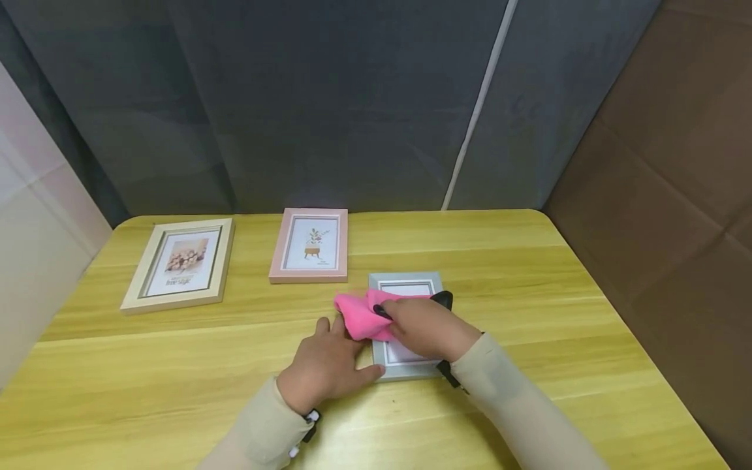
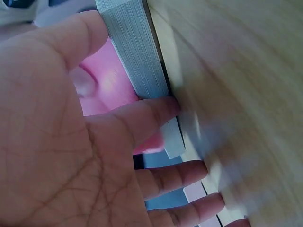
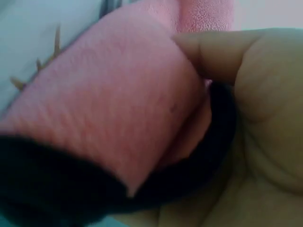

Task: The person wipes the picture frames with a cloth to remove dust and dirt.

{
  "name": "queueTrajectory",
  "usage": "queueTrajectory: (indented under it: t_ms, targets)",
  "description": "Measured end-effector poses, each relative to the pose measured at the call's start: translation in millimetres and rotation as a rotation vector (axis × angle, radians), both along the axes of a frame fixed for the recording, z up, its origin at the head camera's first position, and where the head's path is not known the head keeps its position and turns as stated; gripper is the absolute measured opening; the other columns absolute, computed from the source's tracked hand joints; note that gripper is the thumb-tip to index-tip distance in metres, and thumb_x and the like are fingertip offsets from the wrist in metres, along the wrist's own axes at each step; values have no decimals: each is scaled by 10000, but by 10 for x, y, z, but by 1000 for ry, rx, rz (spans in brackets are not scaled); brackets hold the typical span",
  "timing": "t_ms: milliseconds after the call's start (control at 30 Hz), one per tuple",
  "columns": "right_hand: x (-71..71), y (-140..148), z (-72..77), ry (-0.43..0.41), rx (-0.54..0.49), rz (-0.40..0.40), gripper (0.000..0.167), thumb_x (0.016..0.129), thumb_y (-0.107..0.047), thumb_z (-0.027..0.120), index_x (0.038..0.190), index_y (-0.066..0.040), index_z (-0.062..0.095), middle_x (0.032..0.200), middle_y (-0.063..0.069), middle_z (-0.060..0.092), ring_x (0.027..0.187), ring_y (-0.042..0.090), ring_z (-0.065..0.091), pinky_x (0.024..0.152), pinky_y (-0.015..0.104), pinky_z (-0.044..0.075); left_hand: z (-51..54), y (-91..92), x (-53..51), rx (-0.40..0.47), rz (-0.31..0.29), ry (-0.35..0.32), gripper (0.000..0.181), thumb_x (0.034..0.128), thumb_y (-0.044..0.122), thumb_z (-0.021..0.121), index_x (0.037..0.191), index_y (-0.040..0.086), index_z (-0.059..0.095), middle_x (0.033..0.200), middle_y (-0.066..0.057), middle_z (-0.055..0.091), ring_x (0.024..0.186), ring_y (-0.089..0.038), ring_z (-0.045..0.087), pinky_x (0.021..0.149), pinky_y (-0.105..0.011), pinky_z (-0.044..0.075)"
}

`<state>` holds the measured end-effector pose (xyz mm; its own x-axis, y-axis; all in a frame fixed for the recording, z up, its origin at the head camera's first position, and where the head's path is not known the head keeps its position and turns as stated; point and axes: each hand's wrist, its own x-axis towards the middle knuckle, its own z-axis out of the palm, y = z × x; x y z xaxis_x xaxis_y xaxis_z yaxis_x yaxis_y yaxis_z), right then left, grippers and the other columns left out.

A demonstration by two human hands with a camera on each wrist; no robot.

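A grey-blue picture frame (image 1: 411, 373) lies flat on the wooden table, partly hidden under a pink cloth (image 1: 360, 316) with black edging. My right hand (image 1: 429, 326) grips the bunched cloth over the frame's glass. In the right wrist view, the thumb pinches the fleecy cloth (image 3: 104, 90) and a black strip (image 3: 222, 123) runs across the palm. At the frame's left side, my left hand (image 1: 328, 364) has its fingers spread. The left wrist view has its thumb and forefinger touching the frame's side (image 2: 137, 47), with the other fingers extended towards the table.
A pink frame (image 1: 279, 264) with a plant print lies near the table's back edge. Farther left is a cream frame (image 1: 143, 281) with a photo. A dark curtain (image 1: 329, 104) hangs behind the table (image 1: 529, 405), and a brown one (image 1: 670, 170) on the right.
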<state>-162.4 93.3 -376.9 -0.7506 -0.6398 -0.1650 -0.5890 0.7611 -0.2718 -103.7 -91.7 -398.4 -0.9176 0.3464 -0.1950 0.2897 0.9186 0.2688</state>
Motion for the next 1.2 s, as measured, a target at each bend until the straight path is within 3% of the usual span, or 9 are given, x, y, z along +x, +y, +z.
queueTrajectory:
  t_ms: [167,267,433,567,767,1000,1100,1200]
  targets:
    - [201,99,37,-1,-37,113,91,990,-143,584,903,-139,559,673,-47,470,640,132,477,650,278,449,-28,-3,8,66,48,7,794,818,631,660,1307,7,612,1344,-215,547,1222,-450,418,759,-539,534]
    - [277,131,36,-6,-57,155,71,977,-143,617,917,-140,579,691,-75,465,659,107,469,658,249,442,-41,-14,23,79,59,19,777,804,643,669,1254,10,633,1286,-166,580,1225,-442,415,754,-534,540]
    - [306,125,3,35,-39,109,39,961,-159,642,987,-139,663,763,-76,570,711,101,545,693,279,493,-44,-4,41,73,36,16,757,817,641,659,1261,28,638,1292,-146,585,1220,-442,418,756,-542,541]
    - [200,71,-2,112,14,18,231,947,-146,641,1167,-161,708,916,-22,681,804,136,615,762,336,534,-21,3,24,61,16,11,728,843,615,642,1243,8,659,1269,-164,626,1206,-450,421,767,-553,533]
    - [-106,-62,8,136,95,-95,431,920,-112,696,1340,-186,639,1108,40,696,980,208,649,887,395,535,9,-6,9,-30,-23,-3,717,869,661,578,1403,182,593,1502,-244,371,1249,-502,394,722,-566,526]
    - [-357,-138,-13,105,48,-181,380,971,-120,631,1346,-179,643,1208,52,693,1018,212,659,947,409,509,7,-4,-2,-30,-26,5,727,865,665,581,1421,197,572,1346,-223,459,1135,-423,434,651,-510,510]
    - [-373,-118,-35,65,20,-162,377,974,-122,613,1350,-149,636,1201,54,694,974,187,650,954,389,501,0,-2,-1,-23,-21,10,724,861,665,586,1420,204,574,1360,-224,456,1152,-430,433,659,-515,513]
    - [-325,-80,-42,12,-10,-126,303,972,-131,606,1269,-123,667,1049,45,709,839,175,618,872,352,510,-8,-3,3,-21,-17,9,727,863,664,584,1439,221,554,1462,-239,393,1211,-467,417,680,-536,521]
